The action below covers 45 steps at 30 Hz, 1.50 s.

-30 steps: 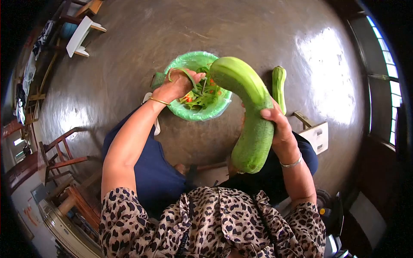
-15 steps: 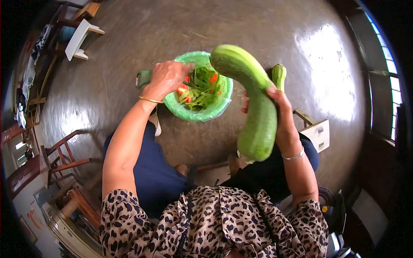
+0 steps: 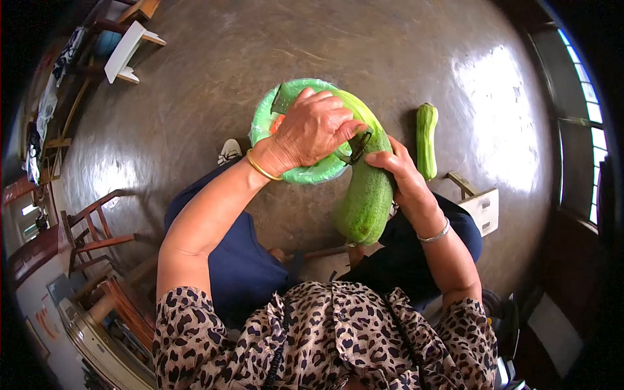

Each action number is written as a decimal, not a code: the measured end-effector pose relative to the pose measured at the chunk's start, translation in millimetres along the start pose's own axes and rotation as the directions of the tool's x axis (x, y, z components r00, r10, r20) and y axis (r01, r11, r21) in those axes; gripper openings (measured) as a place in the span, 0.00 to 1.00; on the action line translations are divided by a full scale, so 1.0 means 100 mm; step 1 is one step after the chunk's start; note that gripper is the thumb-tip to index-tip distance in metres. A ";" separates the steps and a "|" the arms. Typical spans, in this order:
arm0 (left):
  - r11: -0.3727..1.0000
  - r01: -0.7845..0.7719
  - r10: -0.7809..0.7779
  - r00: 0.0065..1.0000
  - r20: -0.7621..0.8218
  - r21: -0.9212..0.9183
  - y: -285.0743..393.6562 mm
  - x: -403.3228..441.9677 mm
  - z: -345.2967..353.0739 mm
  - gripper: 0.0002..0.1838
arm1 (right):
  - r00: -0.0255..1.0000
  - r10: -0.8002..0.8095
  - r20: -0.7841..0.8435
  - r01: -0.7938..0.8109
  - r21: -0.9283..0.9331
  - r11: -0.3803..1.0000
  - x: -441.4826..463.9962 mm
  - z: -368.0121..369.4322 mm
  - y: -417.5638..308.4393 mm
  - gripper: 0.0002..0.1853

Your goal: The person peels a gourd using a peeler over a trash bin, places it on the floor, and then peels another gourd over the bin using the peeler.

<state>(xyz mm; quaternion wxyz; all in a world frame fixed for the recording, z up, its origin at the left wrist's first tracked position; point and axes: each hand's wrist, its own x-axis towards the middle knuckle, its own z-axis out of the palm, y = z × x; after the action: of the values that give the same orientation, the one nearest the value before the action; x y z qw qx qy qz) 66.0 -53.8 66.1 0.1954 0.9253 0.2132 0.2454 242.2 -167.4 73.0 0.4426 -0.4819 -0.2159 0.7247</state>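
My right hand point(image 3: 404, 174) holds a large, curved green zucchini point(image 3: 363, 209), tilted with its lower end toward me and its upper part over a green basin point(image 3: 260, 125). My left hand point(image 3: 315, 129) is closed around a green-handled peeler point(image 3: 360, 148), whose dark blade end lies against the zucchini's side. The handle's other end sticks out past my knuckles. A paler strip runs along the zucchini's upper part. Clear plastic lines the basin; a bit of red shows inside, the rest being hidden by my left hand and the zucchini.
Another zucchini point(image 3: 426, 142) lies on the brown floor to the right. A low white stool point(image 3: 481, 211) stands by my right knee, and another white stool point(image 3: 125, 53) is at the far left. A wooden chair point(image 3: 97, 237) stands at the left.
My left hand has moved right with the peeler, from over the basin onto the zucchini. The zucchini has shifted slightly left and down, uncovering more of the one on the floor.
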 end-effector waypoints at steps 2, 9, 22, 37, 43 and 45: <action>0.999 -0.007 0.007 1.000 0.001 0.031 0.05 -0.02 -0.04 0.20 | 1.000 -0.007 -0.005 0.007 -0.023 1.000 -0.02 0.02 0.00 0.28; 0.999 -0.038 0.038 0.999 -0.035 -0.016 0.01 -0.01 0.03 0.17 | 1.000 0.012 0.010 -0.012 0.005 1.000 -0.06 0.00 0.09 0.29; 0.907 -0.021 -0.082 0.971 0.225 0.420 -0.77 -0.53 0.11 0.14 | 0.996 -0.048 -0.076 0.044 -0.051 0.998 -0.41 -0.08 0.03 0.27; 0.802 0.365 -0.540 0.781 0.312 0.473 -0.61 -0.38 0.11 0.21 | 0.973 -0.047 -0.227 0.028 -0.085 0.996 -0.30 -0.15 -0.04 0.28; 0.989 0.085 -0.098 0.989 0.107 0.122 -0.27 -0.13 0.13 0.16 | 0.983 0.034 -0.181 -0.053 -0.101 0.993 -0.13 -0.06 0.08 0.29; 0.997 0.080 -0.080 0.995 0.053 0.003 -0.11 -0.09 0.11 0.17 | 0.989 0.026 -0.148 -0.048 -0.146 0.988 -0.12 0.01 0.07 0.30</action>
<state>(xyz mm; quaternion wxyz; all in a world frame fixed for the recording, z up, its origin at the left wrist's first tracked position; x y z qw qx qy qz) 61.2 -51.9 49.0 0.2106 0.9222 0.2450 0.2125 239.8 -180.7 74.6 0.4063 -0.5695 -0.2276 0.6774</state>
